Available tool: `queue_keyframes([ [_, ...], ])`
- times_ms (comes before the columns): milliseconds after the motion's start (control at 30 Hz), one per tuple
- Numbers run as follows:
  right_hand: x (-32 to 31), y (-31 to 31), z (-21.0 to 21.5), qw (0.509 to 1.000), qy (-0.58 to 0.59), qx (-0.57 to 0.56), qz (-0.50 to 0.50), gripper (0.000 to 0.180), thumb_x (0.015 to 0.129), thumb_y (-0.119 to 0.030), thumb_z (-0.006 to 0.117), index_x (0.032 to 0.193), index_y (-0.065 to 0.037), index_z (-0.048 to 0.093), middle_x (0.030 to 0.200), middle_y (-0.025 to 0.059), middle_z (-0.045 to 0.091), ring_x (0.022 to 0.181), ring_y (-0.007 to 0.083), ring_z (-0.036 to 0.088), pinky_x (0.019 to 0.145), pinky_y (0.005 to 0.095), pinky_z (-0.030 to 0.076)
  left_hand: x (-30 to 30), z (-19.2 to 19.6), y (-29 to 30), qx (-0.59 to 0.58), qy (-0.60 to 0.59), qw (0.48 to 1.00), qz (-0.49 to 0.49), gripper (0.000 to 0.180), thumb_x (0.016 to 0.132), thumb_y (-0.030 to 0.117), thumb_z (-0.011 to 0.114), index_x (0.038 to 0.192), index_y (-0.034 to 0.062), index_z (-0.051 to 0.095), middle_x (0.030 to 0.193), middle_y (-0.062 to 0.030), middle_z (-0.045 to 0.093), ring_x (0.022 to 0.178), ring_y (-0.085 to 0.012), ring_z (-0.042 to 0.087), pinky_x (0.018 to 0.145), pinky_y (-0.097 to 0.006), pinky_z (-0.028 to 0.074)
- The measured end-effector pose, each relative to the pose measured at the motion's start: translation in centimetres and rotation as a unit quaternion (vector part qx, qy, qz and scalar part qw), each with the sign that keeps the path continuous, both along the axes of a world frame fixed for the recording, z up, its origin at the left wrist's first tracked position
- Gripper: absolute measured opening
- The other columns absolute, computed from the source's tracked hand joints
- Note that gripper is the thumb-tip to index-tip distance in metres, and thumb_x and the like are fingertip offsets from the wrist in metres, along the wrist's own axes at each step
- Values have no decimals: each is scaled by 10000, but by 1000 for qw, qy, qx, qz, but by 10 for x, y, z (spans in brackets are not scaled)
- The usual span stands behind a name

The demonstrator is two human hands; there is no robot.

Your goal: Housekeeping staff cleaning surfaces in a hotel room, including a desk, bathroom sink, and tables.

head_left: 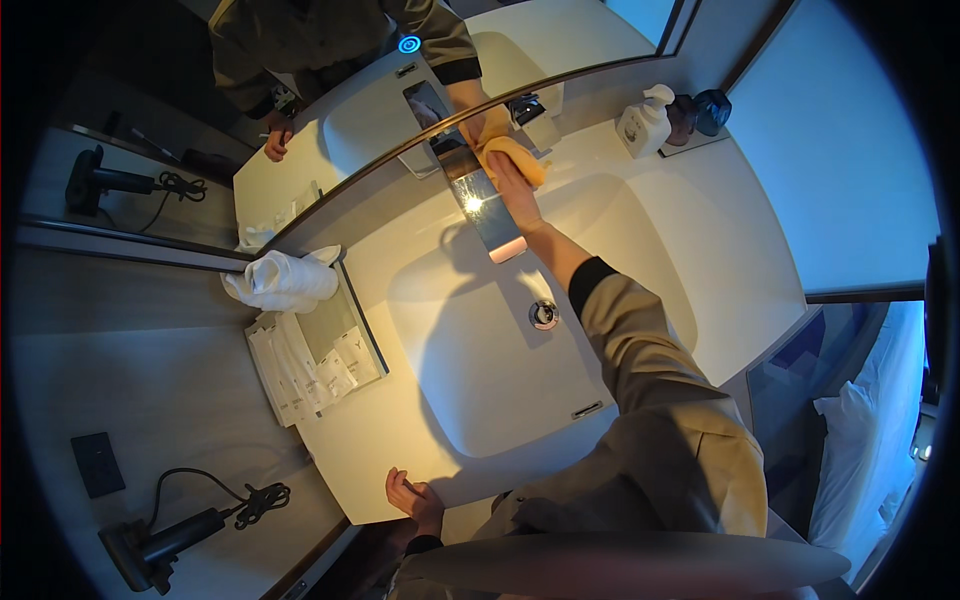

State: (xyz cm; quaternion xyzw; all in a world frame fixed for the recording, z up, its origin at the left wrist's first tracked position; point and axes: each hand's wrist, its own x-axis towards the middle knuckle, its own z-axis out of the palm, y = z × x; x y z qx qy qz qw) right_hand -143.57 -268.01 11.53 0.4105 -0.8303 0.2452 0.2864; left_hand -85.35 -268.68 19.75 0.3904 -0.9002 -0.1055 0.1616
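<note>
My right hand [513, 192] reaches across the sink and presses a yellow cloth [524, 160] at the back, right beside the base of the wide chrome faucet [482, 212]. Its fingers lie over the cloth, which is bunched under them. Below the faucet is the white basin [470, 390], with a round metal drain [543, 315]. By the front left edge of the counter, my left hand [418, 503] has its fingers loosely bent and apart. No object shows in it.
A white pump bottle [645, 122] and dark glasses [712, 112] stand at the back right. On the left, a tray [362, 318] holds rolled white towels [285, 282] and several packets [340, 370]. A black hair dryer [165, 545] hangs on the left wall. A mirror [350, 110] runs behind the counter.
</note>
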Motion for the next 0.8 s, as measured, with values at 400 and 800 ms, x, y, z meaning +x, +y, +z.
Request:
queue_keyframes([
  [400, 16, -13, 49, 981, 14, -192, -9, 513, 764, -88, 534, 1231, 61, 385, 1325, 231, 357, 1238, 389, 343, 998, 413, 335, 3, 6, 0, 10, -30, 999, -10, 334, 690, 11, 431, 1019, -34, 466, 1115, -244, 460, 1052, -401, 433, 919, -473, 314],
  [800, 13, 85, 175, 693, -321, -642, 60, 327, 895, -266, 525, 1071, 9, 501, 1029, 98, 569, 919, 168, 560, 791, 282, 447, 2, -2, 0, -5, 5, 1000, -18, 322, 696, 32, 433, 1014, -19, 457, 1111, -238, 466, 1047, -393, 440, 904, -485, 315],
])
